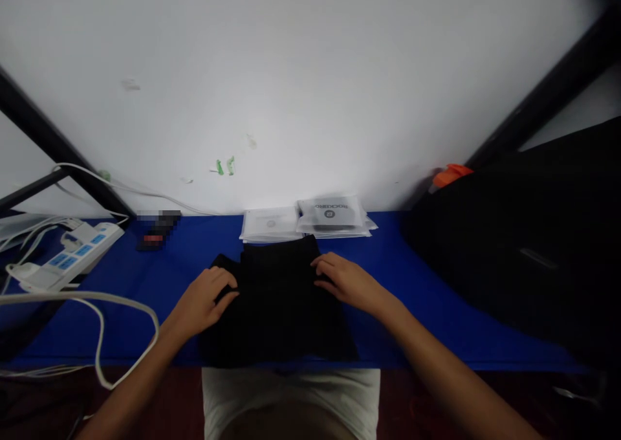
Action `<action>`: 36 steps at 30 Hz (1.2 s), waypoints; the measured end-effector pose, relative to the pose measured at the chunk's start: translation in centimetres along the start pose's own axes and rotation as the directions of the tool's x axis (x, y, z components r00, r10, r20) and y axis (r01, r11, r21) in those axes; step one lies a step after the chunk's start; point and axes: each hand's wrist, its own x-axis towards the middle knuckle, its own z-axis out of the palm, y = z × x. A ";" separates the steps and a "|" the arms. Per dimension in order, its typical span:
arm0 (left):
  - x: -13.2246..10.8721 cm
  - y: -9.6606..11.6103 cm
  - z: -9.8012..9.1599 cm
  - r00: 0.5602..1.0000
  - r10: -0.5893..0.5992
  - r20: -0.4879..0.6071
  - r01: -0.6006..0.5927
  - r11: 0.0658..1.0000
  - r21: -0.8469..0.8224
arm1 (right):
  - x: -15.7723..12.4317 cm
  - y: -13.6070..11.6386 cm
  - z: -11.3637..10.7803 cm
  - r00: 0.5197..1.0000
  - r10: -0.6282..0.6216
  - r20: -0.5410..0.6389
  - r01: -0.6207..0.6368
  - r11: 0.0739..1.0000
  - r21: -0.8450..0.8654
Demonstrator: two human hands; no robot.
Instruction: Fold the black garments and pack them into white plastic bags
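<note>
A folded piece of black cloth point(286, 310), which looks like a garment, lies on the blue tabletop point(378, 259) right in front of me. My left hand point(208, 297) pinches its upper left edge between thumb and bent fingers. On the opposite side, my right hand point(342, 281) grips the upper right edge the same way. A narrower flap of the cloth stands out at the top between both hands. Just beyond it lie flat translucent plastic bags: one pile point(270, 223) at the left, another point(334, 217) with dark printed lettering at the right.
A white power strip point(72, 255) with cables sits at the left, and a loose white cable point(130, 301) loops near my left forearm. Beside it is a dark, partly blurred object point(158, 233). A large black heap point(509, 246) covers the right side, with something orange point(452, 175) behind it.
</note>
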 end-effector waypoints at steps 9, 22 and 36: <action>-3.9 2.3 0.8 0.907 -0.312 0.284 0.343 0.937 -0.067 | -4.9 -3.5 -0.1 0.949 0.006 0.316 -0.085 0.968 0.235; -5.9 1.1 9.1 0.981 -0.188 -0.049 0.189 0.868 0.459 | 3.8 4.8 2.7 0.934 0.317 -0.167 -0.357 0.772 -0.526; -4.7 0.4 8.1 0.987 -0.158 0.008 0.141 0.903 0.405 | 4.0 1.1 -1.9 0.830 0.294 -0.475 -0.498 0.774 -0.392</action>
